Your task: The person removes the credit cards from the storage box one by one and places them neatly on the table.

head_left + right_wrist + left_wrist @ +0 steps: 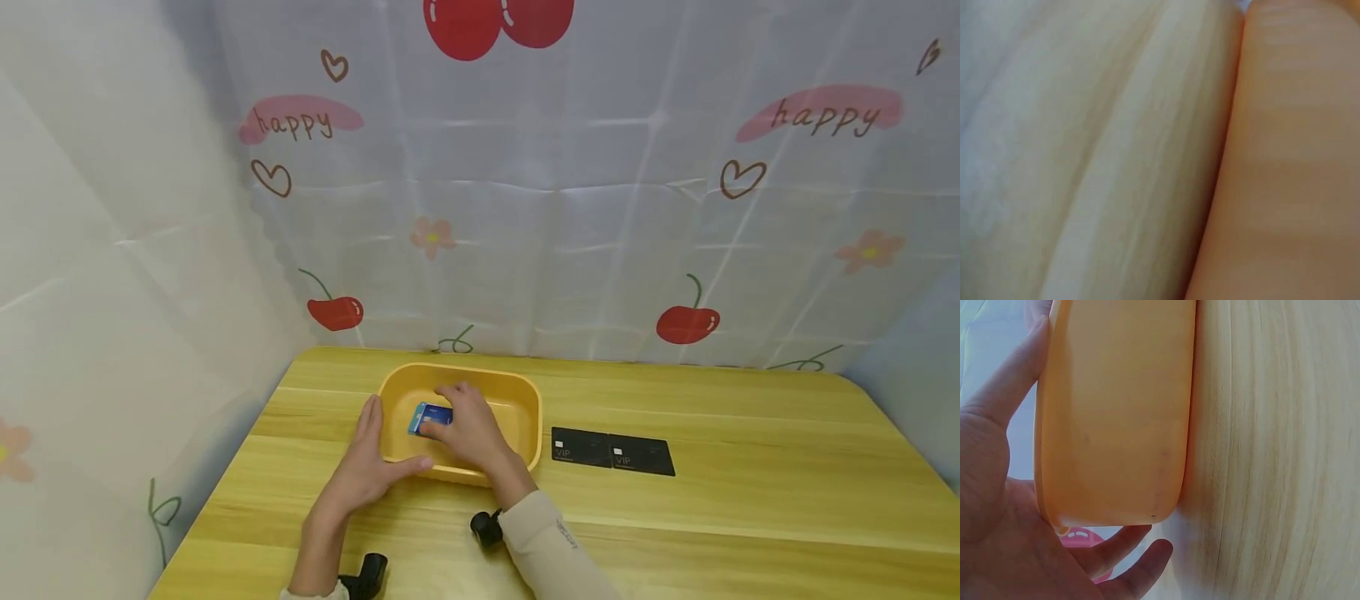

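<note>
In the head view, my left hand point(363, 471) holds the near left corner of a yellow plastic basin point(534, 417), the thumb over its front rim and the fingers along its left side. The left wrist view shows the basin's outer wall point(1116, 412) between thumb and fingers. My right hand point(474, 429) reaches inside, thumb and fingers spread apart over a dark blue card point(437, 414). A lighter blue card point(415, 419) lies partly beneath it. The right hand covers part of the cards. Only the basin's outside point(1297, 150) and tabletop show in the right wrist view.
Two black VIP cards point(581, 447) lie side by side on the wooden table point(750, 533), right of the basin. A printed white curtain point(555, 250) hangs behind the table, with another along its left. Black camera mounts point(487, 529) sit at both wrists.
</note>
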A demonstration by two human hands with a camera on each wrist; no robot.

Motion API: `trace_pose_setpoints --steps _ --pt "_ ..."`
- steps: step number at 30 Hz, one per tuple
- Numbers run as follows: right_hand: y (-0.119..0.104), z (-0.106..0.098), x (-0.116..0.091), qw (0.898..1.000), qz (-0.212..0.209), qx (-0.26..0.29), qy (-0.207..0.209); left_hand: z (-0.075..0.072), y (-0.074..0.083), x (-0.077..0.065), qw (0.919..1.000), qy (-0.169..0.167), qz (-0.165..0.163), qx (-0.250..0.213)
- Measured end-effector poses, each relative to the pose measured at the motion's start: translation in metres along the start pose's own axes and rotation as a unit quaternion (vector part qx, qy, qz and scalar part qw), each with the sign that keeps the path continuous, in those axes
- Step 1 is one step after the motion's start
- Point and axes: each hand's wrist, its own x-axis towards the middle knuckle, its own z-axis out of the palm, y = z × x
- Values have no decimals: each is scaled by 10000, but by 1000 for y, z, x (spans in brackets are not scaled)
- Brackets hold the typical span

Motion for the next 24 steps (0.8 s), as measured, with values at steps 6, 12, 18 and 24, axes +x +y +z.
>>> trace_pose_setpoints --steps 6,12,18,24 --pt "1 1 2 9994 241 -126 -231 0 1 0 10000 -22 0 10" --pt "3 2 4 9979 518 -189 -348 -2 1 0 9999 -42 -33 91" --pt "4 3 5 9967 539 -326 -504 -2 2 0 9999 -73 -60 86" --pt "3 4 5 9946 553 -547 -692 -2 0 0 10000 -28 -33 80"
